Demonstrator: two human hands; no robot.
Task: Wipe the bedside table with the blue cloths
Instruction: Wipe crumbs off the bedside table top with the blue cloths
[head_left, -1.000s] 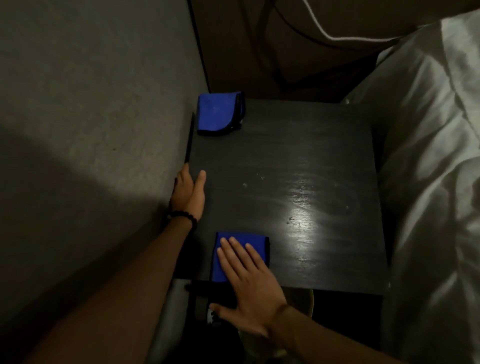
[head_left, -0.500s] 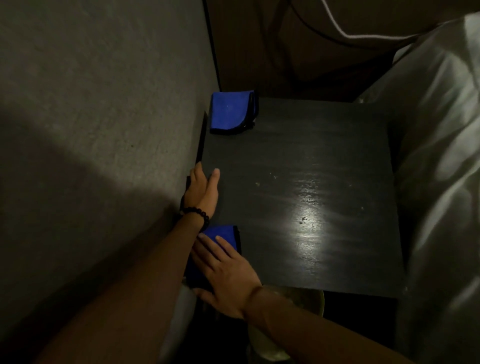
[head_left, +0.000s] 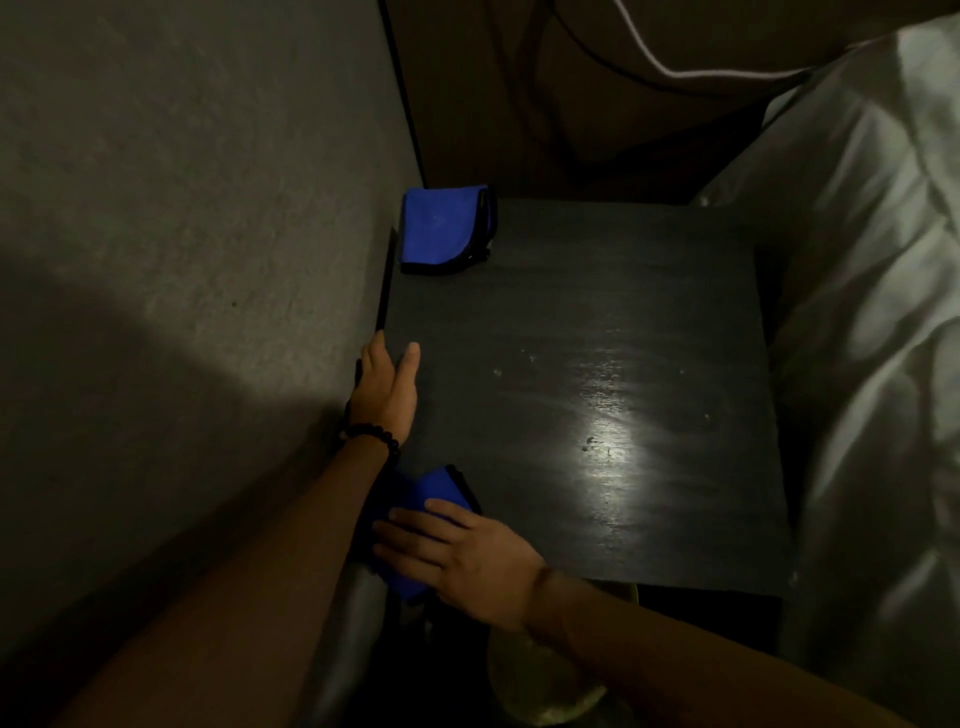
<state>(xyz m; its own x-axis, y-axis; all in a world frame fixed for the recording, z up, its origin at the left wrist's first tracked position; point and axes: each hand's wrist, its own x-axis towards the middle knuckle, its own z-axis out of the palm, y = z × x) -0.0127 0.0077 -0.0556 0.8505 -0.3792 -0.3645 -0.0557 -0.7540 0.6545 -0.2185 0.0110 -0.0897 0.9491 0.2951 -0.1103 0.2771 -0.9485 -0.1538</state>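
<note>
The dark wooden bedside table (head_left: 597, 395) fills the middle of the head view. A folded blue cloth with black trim (head_left: 444, 231) lies at its far left corner, untouched. My right hand (head_left: 457, 556) lies flat, fingers spread, on a second blue cloth (head_left: 431, 493) at the near left corner; part of that cloth hangs past the table's front edge. My left hand (head_left: 387, 387) grips the table's left edge, thumb on top and fingers down the side, with a black bead bracelet at the wrist.
A grey wall (head_left: 182, 260) stands tight against the table's left side. White bedding (head_left: 872, 322) presses against the right side. A white cable (head_left: 675, 62) runs behind the table. A round pale object (head_left: 545, 691) sits below the front edge.
My right hand has slid the near cloth leftward along the front edge into the near left corner, under my left forearm. My left hand has kept its hold on the left edge.
</note>
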